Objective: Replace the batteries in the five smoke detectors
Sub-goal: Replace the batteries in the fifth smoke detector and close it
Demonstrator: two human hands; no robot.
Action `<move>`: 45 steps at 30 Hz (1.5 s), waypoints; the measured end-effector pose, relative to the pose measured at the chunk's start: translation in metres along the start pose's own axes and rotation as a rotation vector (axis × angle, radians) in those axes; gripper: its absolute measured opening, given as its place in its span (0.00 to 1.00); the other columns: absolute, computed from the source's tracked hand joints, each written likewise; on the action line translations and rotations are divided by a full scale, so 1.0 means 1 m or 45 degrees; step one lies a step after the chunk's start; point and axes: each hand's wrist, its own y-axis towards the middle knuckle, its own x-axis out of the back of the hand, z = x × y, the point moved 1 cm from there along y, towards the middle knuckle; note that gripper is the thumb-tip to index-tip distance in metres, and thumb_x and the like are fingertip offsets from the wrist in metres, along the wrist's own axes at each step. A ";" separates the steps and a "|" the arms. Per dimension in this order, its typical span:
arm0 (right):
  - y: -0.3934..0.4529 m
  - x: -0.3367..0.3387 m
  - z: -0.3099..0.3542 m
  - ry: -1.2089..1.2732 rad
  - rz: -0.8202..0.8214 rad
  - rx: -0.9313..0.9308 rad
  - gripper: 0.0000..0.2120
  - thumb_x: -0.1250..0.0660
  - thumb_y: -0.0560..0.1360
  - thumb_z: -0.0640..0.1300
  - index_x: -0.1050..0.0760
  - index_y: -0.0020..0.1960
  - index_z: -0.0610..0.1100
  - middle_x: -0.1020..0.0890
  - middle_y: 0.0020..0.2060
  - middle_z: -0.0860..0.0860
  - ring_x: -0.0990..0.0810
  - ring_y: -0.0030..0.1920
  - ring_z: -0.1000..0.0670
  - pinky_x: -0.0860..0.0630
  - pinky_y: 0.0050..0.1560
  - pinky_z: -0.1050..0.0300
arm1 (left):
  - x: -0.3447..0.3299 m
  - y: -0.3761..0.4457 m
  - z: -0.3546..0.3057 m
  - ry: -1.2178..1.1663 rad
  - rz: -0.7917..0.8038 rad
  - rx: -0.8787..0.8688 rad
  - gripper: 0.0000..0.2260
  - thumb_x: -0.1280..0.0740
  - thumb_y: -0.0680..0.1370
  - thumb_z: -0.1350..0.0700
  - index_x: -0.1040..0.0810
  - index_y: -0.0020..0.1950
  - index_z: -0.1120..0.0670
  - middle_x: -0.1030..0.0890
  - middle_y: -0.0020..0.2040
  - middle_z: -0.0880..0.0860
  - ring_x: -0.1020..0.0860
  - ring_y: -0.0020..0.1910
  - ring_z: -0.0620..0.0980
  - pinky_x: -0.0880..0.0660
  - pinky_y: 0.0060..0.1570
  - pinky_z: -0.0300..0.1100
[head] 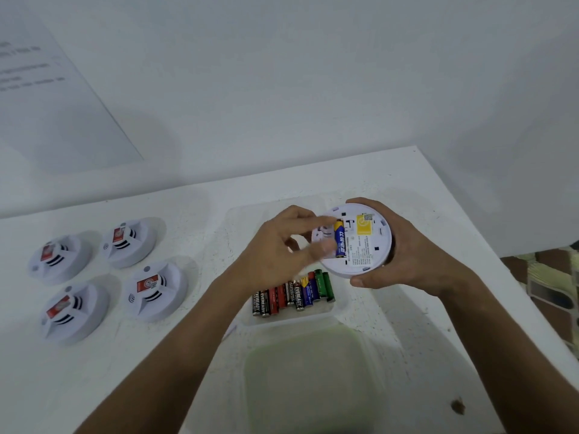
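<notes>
Four smoke detectors (106, 280) are sitting face-up in a cluster at the left of the white table (194, 355), well apart from the work. Moving right, the left hand (282, 255) is pinching a blue battery (340, 239) between thumb and fingertips, working it at the open bay; whether it is going in or coming out cannot be told, and a slipping pinch could be dropping it into the clear tray (238, 220) below, where the loose batteries (293, 294) are lying, mixing old with new. Further right, the right hand (404, 255) is gripping the fifth detector (360, 242), back upward, above the tray; a loosening grip risks tilting it.
</notes>
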 end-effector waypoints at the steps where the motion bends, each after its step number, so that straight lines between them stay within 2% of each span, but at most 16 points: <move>1: 0.000 0.001 0.000 0.001 -0.009 -0.003 0.43 0.19 0.58 0.37 0.33 0.70 0.49 0.21 0.61 0.57 0.23 0.64 0.52 0.22 0.55 0.64 | 0.002 0.004 0.002 -0.069 -0.089 0.030 0.16 0.32 0.74 0.42 0.23 0.61 0.42 0.21 0.50 0.45 0.22 0.46 0.40 0.23 0.42 0.39; 3: -0.003 0.005 -0.001 -0.019 -0.032 -0.019 0.43 0.19 0.58 0.38 0.33 0.69 0.51 0.21 0.60 0.59 0.23 0.64 0.54 0.23 0.55 0.64 | 0.007 0.014 0.009 -0.114 -0.283 0.141 0.11 0.33 0.77 0.47 0.21 0.58 0.43 0.18 0.45 0.44 0.20 0.43 0.42 0.23 0.44 0.41; 5: -0.005 0.009 -0.003 -0.020 -0.055 -0.033 0.44 0.19 0.57 0.38 0.32 0.69 0.50 0.21 0.60 0.59 0.23 0.63 0.55 0.22 0.55 0.64 | 0.013 0.027 0.019 0.080 -0.330 0.258 0.10 0.32 0.77 0.47 0.20 0.57 0.44 0.18 0.44 0.43 0.19 0.42 0.44 0.24 0.46 0.41; 8: -0.010 0.012 -0.006 -0.009 -0.077 -0.043 0.45 0.18 0.56 0.41 0.32 0.70 0.51 0.21 0.61 0.58 0.23 0.64 0.54 0.22 0.56 0.63 | 0.014 0.046 0.033 0.400 -0.140 0.417 0.16 0.33 0.77 0.46 0.21 0.63 0.48 0.18 0.48 0.47 0.22 0.44 0.45 0.28 0.47 0.37; 11: -0.014 0.012 -0.007 -0.008 -0.092 -0.061 0.46 0.18 0.55 0.47 0.32 0.70 0.52 0.22 0.61 0.57 0.23 0.64 0.53 0.22 0.57 0.61 | 0.005 0.063 0.044 0.496 0.063 0.519 0.21 0.32 0.76 0.44 0.25 0.67 0.51 0.19 0.56 0.54 0.22 0.44 0.48 0.29 0.47 0.37; 15: -0.017 0.014 -0.011 -0.005 -0.096 -0.081 0.46 0.17 0.57 0.41 0.33 0.70 0.51 0.21 0.61 0.57 0.23 0.64 0.53 0.21 0.58 0.59 | -0.006 0.075 0.051 0.632 0.237 0.564 0.22 0.34 0.77 0.43 0.24 0.67 0.53 0.22 0.63 0.54 0.22 0.55 0.51 0.31 0.50 0.38; 17: -0.019 0.014 -0.013 -0.005 -0.094 -0.086 0.45 0.18 0.57 0.39 0.33 0.70 0.51 0.21 0.61 0.57 0.23 0.64 0.53 0.21 0.58 0.59 | -0.008 0.076 0.051 0.647 0.252 0.545 0.17 0.33 0.77 0.45 0.20 0.62 0.52 0.20 0.59 0.52 0.24 0.51 0.46 0.33 0.47 0.36; 21: -0.019 0.012 -0.017 0.005 -0.095 -0.096 0.45 0.19 0.57 0.39 0.33 0.70 0.52 0.22 0.62 0.57 0.23 0.64 0.53 0.21 0.59 0.58 | -0.006 0.074 0.053 0.485 0.141 0.590 0.11 0.28 0.73 0.50 0.17 0.51 0.54 0.19 0.42 0.49 0.23 0.37 0.44 0.28 0.37 0.37; 24: -0.016 0.009 -0.017 0.006 -0.091 -0.092 0.45 0.19 0.57 0.39 0.33 0.70 0.52 0.22 0.61 0.58 0.23 0.64 0.54 0.21 0.58 0.60 | -0.003 0.068 0.047 0.307 -0.002 0.607 0.09 0.26 0.71 0.54 0.21 0.47 0.55 0.17 0.41 0.51 0.19 0.36 0.48 0.23 0.34 0.40; 26: -0.014 0.007 -0.015 0.004 -0.085 -0.085 0.44 0.19 0.58 0.39 0.33 0.70 0.52 0.22 0.61 0.59 0.23 0.64 0.54 0.22 0.58 0.61 | 0.001 0.062 0.036 0.294 -0.131 0.550 0.08 0.27 0.72 0.55 0.23 0.47 0.53 0.17 0.43 0.50 0.19 0.40 0.48 0.24 0.35 0.39; 28: -0.011 0.006 -0.014 0.005 -0.081 -0.075 0.44 0.19 0.58 0.38 0.33 0.70 0.52 0.21 0.60 0.59 0.23 0.64 0.54 0.22 0.58 0.62 | 0.006 0.051 0.018 0.329 -0.299 0.450 0.10 0.28 0.74 0.53 0.23 0.54 0.50 0.18 0.43 0.46 0.21 0.42 0.43 0.28 0.36 0.32; 31: -0.008 0.002 -0.012 -0.010 -0.071 -0.063 0.45 0.18 0.57 0.39 0.33 0.71 0.51 0.21 0.60 0.59 0.23 0.64 0.54 0.22 0.57 0.63 | 0.009 0.026 -0.017 0.305 -0.549 0.175 0.11 0.29 0.75 0.53 0.20 0.56 0.50 0.19 0.40 0.39 0.21 0.41 0.36 0.29 0.39 0.25; 34: -0.004 -0.005 -0.008 0.009 -0.054 -0.045 0.46 0.18 0.57 0.38 0.33 0.71 0.50 0.21 0.60 0.58 0.22 0.63 0.53 0.22 0.57 0.62 | 0.005 -0.004 -0.042 0.367 -0.555 -0.020 0.07 0.28 0.75 0.53 0.18 0.52 0.51 0.22 0.37 0.34 0.22 0.41 0.35 0.26 0.39 0.29; 37: -0.002 -0.014 -0.002 0.070 -0.023 -0.021 0.45 0.19 0.57 0.35 0.33 0.70 0.49 0.20 0.60 0.55 0.21 0.62 0.52 0.22 0.55 0.62 | -0.003 -0.028 -0.041 0.501 -0.499 -0.154 0.06 0.28 0.75 0.54 0.17 0.51 0.51 0.20 0.41 0.39 0.23 0.41 0.41 0.27 0.40 0.33; 41: 0.000 -0.026 0.003 0.086 0.003 0.010 0.45 0.19 0.57 0.35 0.33 0.71 0.46 0.20 0.61 0.54 0.22 0.63 0.51 0.22 0.56 0.61 | -0.009 -0.050 -0.023 0.687 -0.583 -0.292 0.06 0.26 0.73 0.56 0.16 0.49 0.53 0.16 0.44 0.48 0.22 0.41 0.44 0.27 0.41 0.37; 45: 0.000 -0.037 0.008 0.092 0.035 0.017 0.45 0.19 0.57 0.35 0.33 0.71 0.46 0.20 0.61 0.53 0.21 0.63 0.49 0.20 0.56 0.56 | -0.009 -0.070 -0.016 0.654 -0.643 -0.368 0.11 0.30 0.73 0.51 0.15 0.49 0.57 0.16 0.44 0.52 0.21 0.40 0.49 0.25 0.40 0.43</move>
